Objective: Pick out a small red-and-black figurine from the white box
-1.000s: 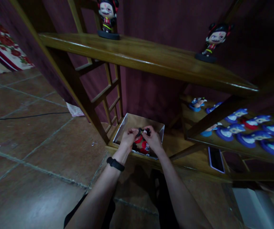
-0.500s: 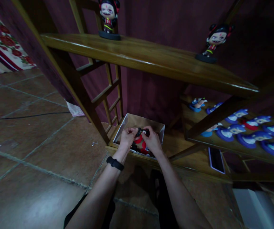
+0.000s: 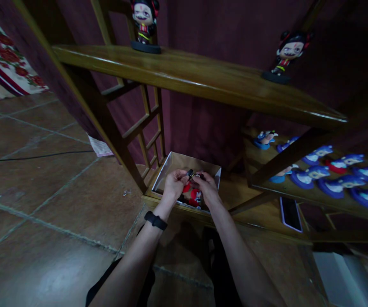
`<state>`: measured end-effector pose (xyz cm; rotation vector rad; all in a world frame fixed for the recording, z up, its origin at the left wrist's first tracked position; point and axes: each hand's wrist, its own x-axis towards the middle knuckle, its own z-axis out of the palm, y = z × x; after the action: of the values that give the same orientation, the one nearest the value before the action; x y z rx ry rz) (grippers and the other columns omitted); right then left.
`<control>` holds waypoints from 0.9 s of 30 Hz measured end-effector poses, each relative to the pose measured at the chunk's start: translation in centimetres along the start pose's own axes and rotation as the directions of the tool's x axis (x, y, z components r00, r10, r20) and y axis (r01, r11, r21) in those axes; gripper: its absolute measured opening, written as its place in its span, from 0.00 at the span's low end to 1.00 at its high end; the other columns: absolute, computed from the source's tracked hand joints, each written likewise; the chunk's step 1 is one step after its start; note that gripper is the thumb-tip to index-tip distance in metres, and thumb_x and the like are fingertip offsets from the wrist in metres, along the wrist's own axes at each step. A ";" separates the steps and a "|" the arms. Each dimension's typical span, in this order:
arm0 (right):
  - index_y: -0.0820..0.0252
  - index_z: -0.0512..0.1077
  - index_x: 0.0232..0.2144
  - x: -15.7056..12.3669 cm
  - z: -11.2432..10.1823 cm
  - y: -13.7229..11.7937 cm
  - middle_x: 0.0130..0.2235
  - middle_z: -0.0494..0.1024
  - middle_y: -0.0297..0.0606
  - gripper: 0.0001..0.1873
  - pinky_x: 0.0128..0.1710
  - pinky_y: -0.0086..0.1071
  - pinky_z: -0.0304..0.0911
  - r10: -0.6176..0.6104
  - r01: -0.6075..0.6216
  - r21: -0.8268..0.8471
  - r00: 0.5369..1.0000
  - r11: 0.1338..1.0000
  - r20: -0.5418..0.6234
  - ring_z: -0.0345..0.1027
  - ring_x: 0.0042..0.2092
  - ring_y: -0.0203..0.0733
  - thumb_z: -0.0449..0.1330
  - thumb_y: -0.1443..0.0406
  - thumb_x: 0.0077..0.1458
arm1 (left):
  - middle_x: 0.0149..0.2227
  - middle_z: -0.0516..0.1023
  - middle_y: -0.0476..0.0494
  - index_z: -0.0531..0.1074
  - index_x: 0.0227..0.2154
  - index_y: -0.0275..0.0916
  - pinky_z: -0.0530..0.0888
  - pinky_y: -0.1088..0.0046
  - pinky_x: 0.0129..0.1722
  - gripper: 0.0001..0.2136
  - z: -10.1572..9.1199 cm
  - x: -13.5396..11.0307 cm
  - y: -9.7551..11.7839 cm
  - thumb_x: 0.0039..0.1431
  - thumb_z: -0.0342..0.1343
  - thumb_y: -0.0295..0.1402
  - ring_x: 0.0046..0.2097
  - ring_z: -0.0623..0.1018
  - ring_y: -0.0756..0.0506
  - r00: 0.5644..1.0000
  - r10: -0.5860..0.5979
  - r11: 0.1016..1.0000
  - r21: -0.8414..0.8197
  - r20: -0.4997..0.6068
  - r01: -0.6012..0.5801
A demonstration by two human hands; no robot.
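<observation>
Both hands meet over an open cardboard box (image 3: 167,164) on the low shelf. A small dark figurine (image 3: 191,175) lies between them, largely covered by fingers. My left hand (image 3: 175,183) pinches its dark base end, and a black band sits on that wrist. My right hand (image 3: 207,184) is closed round the other end. Below the hands, red figurine pieces (image 3: 194,198) and some dark ones rest in the box; their exact shapes are hard to make out.
Two black-haired figurines (image 3: 143,25) on dark bases stand on the wooden shelf (image 3: 184,76) above. Several blue figurines (image 3: 339,185) line a lower shelf at right. A phone (image 3: 291,214) lies near the shelf edge. A black cable (image 3: 36,156) crosses the tiled floor.
The figurine has turned between my hands and is now more covered by fingers. My right hand has shifted slightly and curled further round it. The box stays put.
</observation>
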<state>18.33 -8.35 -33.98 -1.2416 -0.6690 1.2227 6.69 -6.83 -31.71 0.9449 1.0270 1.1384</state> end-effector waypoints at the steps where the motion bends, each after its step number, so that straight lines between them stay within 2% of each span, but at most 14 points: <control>1: 0.59 0.67 0.30 0.0 0.0 0.0 0.26 0.72 0.29 0.16 0.29 0.32 0.69 0.012 -0.012 0.036 1.000 0.999 -0.005 0.69 0.27 0.35 0.64 0.62 0.35 | 0.23 0.74 0.48 0.71 0.26 0.34 0.69 0.78 0.24 0.07 0.0 0.0 0.0 0.41 0.61 0.28 0.22 0.72 0.53 1.000 0.010 1.000 0.007 0.011 -0.011; 4: 0.59 0.67 0.29 -0.2 -0.1 0.1 0.26 0.73 0.31 0.16 0.29 0.33 0.70 0.032 -0.030 0.085 0.999 0.996 -0.014 0.69 0.27 0.36 0.65 0.62 0.34 | 0.24 0.75 0.48 0.71 0.26 0.34 0.70 0.77 0.26 0.07 -0.1 0.2 -0.2 0.41 0.61 0.27 0.24 0.72 0.52 0.999 0.037 0.999 0.027 0.037 -0.038; 7: 0.59 0.67 0.29 -0.3 0.0 0.1 0.27 0.73 0.31 0.15 0.30 0.34 0.70 0.004 -0.003 0.053 1.000 0.999 -0.014 0.70 0.28 0.37 0.64 0.61 0.35 | 0.24 0.75 0.48 0.71 0.25 0.35 0.70 0.77 0.26 0.07 -0.1 0.3 -0.4 0.40 0.61 0.27 0.25 0.73 0.52 0.998 0.038 0.999 0.028 0.040 -0.039; 9: 0.57 0.66 0.31 -0.3 0.0 0.1 0.28 0.72 0.30 0.16 0.31 0.34 0.70 -0.048 0.048 -0.012 0.999 0.999 -0.015 0.69 0.29 0.37 0.63 0.60 0.37 | 0.23 0.74 0.48 0.71 0.24 0.35 0.69 0.78 0.25 0.07 -0.2 0.3 -0.4 0.39 0.61 0.27 0.24 0.72 0.52 0.999 0.032 0.999 0.017 0.035 -0.033; 12: 0.55 0.66 0.34 -0.2 -0.1 0.2 0.29 0.73 0.30 0.15 0.31 0.33 0.68 -0.152 0.148 -0.200 0.988 0.969 -0.008 0.69 0.30 0.37 0.61 0.60 0.40 | 0.23 0.74 0.49 0.70 0.24 0.35 0.68 0.79 0.23 0.07 -0.1 0.3 -0.4 0.39 0.62 0.27 0.23 0.71 0.53 1.000 0.023 1.000 -0.002 0.011 -0.023; 18: 0.52 0.66 0.37 -0.4 -0.6 -0.4 0.30 0.74 0.31 0.12 0.32 0.31 0.64 -0.318 0.297 -0.572 0.946 0.764 0.066 0.69 0.32 0.39 0.56 0.61 0.47 | 0.22 0.73 0.50 0.69 0.24 0.35 0.69 0.78 0.24 0.08 0.1 0.1 -0.2 0.38 0.62 0.27 0.22 0.71 0.53 1.000 -0.014 1.000 -0.015 -0.016 0.014; 21: 0.52 0.66 0.37 -0.9 -0.4 -1.2 0.30 0.74 0.31 0.11 0.33 0.31 0.63 -0.355 0.333 -0.676 0.928 0.657 0.112 0.69 0.32 0.39 0.55 0.62 0.48 | 0.22 0.73 0.50 0.68 0.25 0.35 0.70 0.76 0.25 0.08 0.1 -0.1 -0.1 0.40 0.61 0.27 0.23 0.72 0.52 0.999 -0.037 0.999 -0.028 -0.022 0.036; 23: 0.52 0.66 0.36 -1.1 -0.3 -1.5 0.30 0.74 0.31 0.10 0.34 0.31 0.62 -0.377 0.353 -0.704 0.917 0.616 0.129 0.69 0.32 0.39 0.55 0.62 0.48 | 0.22 0.73 0.50 0.68 0.25 0.36 0.70 0.76 0.25 0.08 0.1 -0.2 0.0 0.40 0.60 0.26 0.23 0.72 0.52 0.999 -0.041 0.999 -0.032 -0.021 0.040; 25: 0.52 0.67 0.36 -1.0 -0.4 -1.4 0.29 0.73 0.31 0.10 0.34 0.32 0.62 -0.383 0.353 -0.700 0.916 0.621 0.122 0.68 0.32 0.40 0.56 0.62 0.48 | 0.22 0.73 0.50 0.68 0.25 0.36 0.69 0.77 0.25 0.07 0.2 -0.2 0.0 0.40 0.60 0.25 0.22 0.71 0.52 1.000 -0.022 1.000 -0.013 -0.020 0.022; 27: 0.53 0.67 0.36 -0.6 -0.6 -1.0 0.28 0.73 0.31 0.11 0.32 0.32 0.63 -0.357 0.322 -0.653 0.930 0.685 0.084 0.68 0.31 0.39 0.56 0.61 0.47 | 0.22 0.73 0.50 0.68 0.25 0.36 0.68 0.78 0.25 0.06 0.3 -0.2 -0.1 0.40 0.59 0.24 0.23 0.71 0.52 1.000 0.018 1.000 0.023 -0.021 -0.018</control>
<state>19.00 -8.99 -33.03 -1.6204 -1.3103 0.6356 7.00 -7.08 -31.71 0.9637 1.0522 1.1558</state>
